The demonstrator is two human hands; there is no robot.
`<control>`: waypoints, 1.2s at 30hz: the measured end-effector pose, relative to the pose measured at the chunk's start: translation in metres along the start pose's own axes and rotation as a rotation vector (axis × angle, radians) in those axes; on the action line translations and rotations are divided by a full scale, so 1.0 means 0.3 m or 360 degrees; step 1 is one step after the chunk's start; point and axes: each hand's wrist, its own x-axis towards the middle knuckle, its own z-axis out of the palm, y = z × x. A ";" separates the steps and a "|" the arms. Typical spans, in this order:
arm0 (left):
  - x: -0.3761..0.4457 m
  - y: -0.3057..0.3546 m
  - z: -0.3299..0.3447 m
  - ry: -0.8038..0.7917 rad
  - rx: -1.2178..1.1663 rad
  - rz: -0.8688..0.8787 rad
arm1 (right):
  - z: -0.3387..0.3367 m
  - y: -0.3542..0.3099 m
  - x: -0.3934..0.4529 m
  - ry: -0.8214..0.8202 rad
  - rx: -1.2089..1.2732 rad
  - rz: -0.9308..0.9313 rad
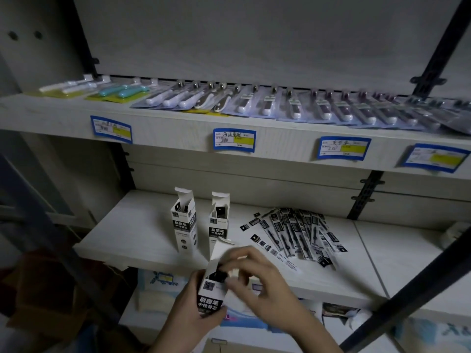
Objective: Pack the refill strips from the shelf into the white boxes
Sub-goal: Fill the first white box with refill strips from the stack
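My left hand (pixel 190 317) grips a white box (pixel 212 293) with black lettering, held in front of the shelf edge with its top flap up. My right hand (pixel 257 278) has its fingers curled at the box's open top, pinching dark refill strips (pixel 218 275) that stick out of it. Two more white boxes (pixel 184 224) (pixel 218 222) stand open and upright on the white shelf (pixel 132 230), each with strips inside. A fanned pile of loose refill strips (pixel 298 234) lies on the shelf to their right.
The upper shelf (pixel 178 128) holds a row of packaged knives and peelers with blue price labels on its edge. Dark metal uprights (pixel 367 194) stand at the right, and a diagonal bar (pixel 413 289) crosses the lower right. Packaged goods sit below the shelf.
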 end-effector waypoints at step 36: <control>-0.015 0.065 0.004 0.0064 -0.0058 -0.0080 | -0.195 0.412 0.031 0.0657 -0.0446 0.0801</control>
